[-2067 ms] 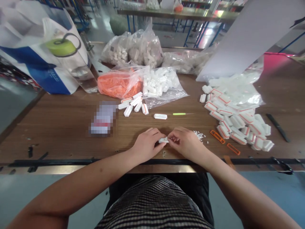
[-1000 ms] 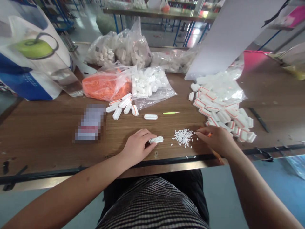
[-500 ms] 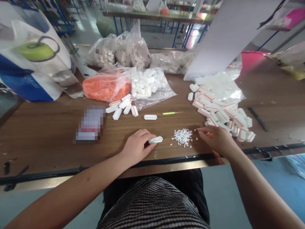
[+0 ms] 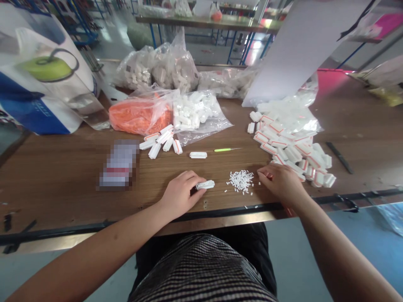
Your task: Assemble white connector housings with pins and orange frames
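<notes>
Moved: right hand [image 4: 280,181] edged left, nearer pins [image 4: 241,181].
Left hand [image 4: 181,193]: fingertips pinch connector [image 4: 205,184], lying on table [image 4: 63,176] near front edge.
Right fingers: curled over orange clip [image 4: 270,177]; grip unclear.

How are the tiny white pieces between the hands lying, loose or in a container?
Loose: the tiny white pieces lie scattered on the table, a few strays beside the cluster, no container around them.
</notes>
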Motion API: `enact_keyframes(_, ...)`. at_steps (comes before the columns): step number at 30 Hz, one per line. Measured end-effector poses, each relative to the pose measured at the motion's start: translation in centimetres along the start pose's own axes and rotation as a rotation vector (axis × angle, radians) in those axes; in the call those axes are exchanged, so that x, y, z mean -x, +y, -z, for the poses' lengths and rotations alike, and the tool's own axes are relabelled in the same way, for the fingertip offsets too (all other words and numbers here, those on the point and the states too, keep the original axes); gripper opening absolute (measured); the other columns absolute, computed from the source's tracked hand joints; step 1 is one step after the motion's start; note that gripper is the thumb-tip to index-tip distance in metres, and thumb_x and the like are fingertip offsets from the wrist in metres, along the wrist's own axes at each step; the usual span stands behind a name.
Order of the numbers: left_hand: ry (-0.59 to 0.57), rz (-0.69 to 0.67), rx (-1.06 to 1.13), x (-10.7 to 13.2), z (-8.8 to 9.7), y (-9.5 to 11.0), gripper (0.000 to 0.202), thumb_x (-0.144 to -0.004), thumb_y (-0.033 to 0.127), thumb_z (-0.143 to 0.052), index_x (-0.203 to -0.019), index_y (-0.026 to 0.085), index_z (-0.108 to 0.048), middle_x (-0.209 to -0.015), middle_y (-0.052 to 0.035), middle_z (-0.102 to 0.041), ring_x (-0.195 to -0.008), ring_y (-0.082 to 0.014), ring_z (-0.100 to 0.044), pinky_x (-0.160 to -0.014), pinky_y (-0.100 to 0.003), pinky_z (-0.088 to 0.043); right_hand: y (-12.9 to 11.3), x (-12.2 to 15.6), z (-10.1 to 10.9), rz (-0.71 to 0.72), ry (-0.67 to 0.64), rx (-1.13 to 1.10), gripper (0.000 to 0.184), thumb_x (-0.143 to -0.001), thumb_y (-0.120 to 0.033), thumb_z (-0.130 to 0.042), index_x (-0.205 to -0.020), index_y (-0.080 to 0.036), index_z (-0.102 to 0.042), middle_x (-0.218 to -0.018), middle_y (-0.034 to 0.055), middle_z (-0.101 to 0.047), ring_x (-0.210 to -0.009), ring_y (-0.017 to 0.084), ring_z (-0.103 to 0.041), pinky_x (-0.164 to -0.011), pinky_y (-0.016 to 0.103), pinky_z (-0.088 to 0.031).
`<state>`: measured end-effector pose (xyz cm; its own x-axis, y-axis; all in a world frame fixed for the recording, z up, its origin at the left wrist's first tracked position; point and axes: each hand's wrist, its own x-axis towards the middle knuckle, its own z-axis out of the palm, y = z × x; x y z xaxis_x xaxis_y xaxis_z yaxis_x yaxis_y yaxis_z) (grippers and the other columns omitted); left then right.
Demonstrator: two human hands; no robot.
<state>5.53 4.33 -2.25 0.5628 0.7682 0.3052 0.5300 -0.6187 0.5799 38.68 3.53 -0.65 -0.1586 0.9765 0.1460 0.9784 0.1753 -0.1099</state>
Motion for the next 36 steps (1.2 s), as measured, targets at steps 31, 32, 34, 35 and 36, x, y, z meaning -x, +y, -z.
enact_keyframes(31, -0.015, 0.009, 0.004, -0.1, 0.4, 0.3, 0.014, -0.093, 0.027, -0.058, -0.103, 0.02, -0.065, -0.092, -0.0038, -0.065, -0.087, -0.0195, -0.061, -0.08, -0.038, -0.053, -0.4, 0.4, 1.3, -0.238, -0.145, -0.002, 0.032, -0.082, -0.044, -0.054, -0.071, -0.023, -0.075, -0.06, 0.0044, -0.071, -0.058, 0.023, -0.065, -0.05, 0.029, -0.037)
enact_keyframes(32, -0.015, 0.009, 0.004, -0.1, 0.3, 0.3, 0.014, -0.092, 0.026, -0.058, -0.103, 0.02, -0.065, -0.092, -0.0038, -0.065, -0.087, -0.0196, -0.061, -0.079, -0.038, -0.053, -0.6, 0.4, 1.3, -0.229, -0.136, 0.002, 0.031, -0.082, -0.043, -0.054, -0.069, -0.024, -0.075, -0.058, 0.0042, -0.07, -0.056, 0.023, -0.064, -0.049, 0.029, -0.036)
enact_keyframes(34, -0.014, 0.004, 0.004, -0.1, 0.3, 0.3, 0.014, -0.092, 0.026, -0.058, -0.103, 0.02, -0.065, -0.092, -0.0038, -0.065, -0.087, -0.0195, -0.061, -0.079, -0.038, -0.053, -0.9, 0.4, 1.2, -0.191, -0.095, -0.006, 0.026, -0.08, -0.038, -0.055, -0.069, -0.025, -0.074, -0.058, 0.0029, -0.07, -0.053, 0.021, -0.062, -0.047, 0.028, -0.034)
enact_keyframes(35, -0.011, 0.0, 0.004, -0.1, 0.3, 0.3, 0.013, -0.092, 0.026, -0.058, -0.103, 0.02, -0.065, -0.093, -0.0037, -0.065, -0.087, -0.0194, -0.061, -0.079, -0.038, -0.053, -1.0, 0.4, 1.1, -0.173, -0.074, -0.014, 0.024, -0.08, -0.036, -0.055, -0.069, -0.026, -0.074, -0.059, 0.0022, -0.07, -0.053, 0.02, -0.061, -0.047, 0.028, -0.034)
enact_keyframes(36, -0.007, -0.003, 0.004, -0.1, 0.3, 0.2, 0.013, -0.093, 0.026, -0.058, -0.103, 0.02, -0.065, -0.092, -0.0037, -0.065, -0.087, -0.0193, -0.061, -0.079, -0.038, -0.053, -1.0, 0.4, 1.0, -0.16, -0.058, -0.022, 0.023, -0.079, -0.033, -0.054, -0.07, -0.026, -0.074, -0.061, 0.0018, -0.071, -0.054, 0.019, -0.062, -0.048, 0.028, -0.034)
